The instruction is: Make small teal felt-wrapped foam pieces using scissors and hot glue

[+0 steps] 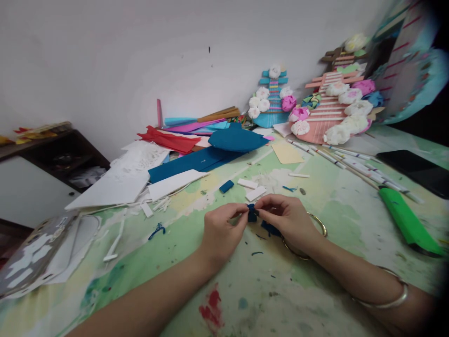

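My left hand and my right hand meet over the middle of the table, each in a pinch. Between their fingertips is a small dark blue piece, paper or fabric by its look; both hands grip it. Under my right palm lies another dark blue scrap, partly hidden. Just beyond the fingers are a small blue rectangular block and two white foam-like strips, one of them a white strip close to the fingertips.
Blue sheets, red crepe paper and white boards are piled at the back left. Decorated guitar-shaped crafts lean on the wall. A green cutter, black phone and rolled paper sticks lie at right.
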Tool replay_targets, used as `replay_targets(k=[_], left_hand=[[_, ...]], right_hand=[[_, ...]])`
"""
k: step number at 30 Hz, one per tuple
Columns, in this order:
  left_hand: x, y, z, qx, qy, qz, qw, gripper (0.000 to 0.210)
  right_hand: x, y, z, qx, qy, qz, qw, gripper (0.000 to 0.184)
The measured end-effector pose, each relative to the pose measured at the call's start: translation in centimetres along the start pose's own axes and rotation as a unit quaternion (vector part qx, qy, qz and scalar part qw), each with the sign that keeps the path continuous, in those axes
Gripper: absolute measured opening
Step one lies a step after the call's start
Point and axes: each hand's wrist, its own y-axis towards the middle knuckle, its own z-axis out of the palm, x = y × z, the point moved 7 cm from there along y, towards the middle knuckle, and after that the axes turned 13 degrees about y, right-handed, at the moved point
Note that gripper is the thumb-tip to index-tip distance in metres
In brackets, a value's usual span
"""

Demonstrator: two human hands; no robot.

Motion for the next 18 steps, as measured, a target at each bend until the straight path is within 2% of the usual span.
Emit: replay_targets(k=[5, 18], left_hand=[[1.0, 0.1, 0.2, 0.015, -0.036, -0.071, 0.997, 0.007], [1.8, 0.1, 0.9, 0.046, -0.135, -0.143, 0.979, 0.005]], right_hand=[[0.1, 0.0, -0.1, -0.003, -0.001, -0.004, 1.0, 0.014], [0.5, 0.0, -0.3, -0.026, 0.01, -0.015, 0.999, 0.012]])
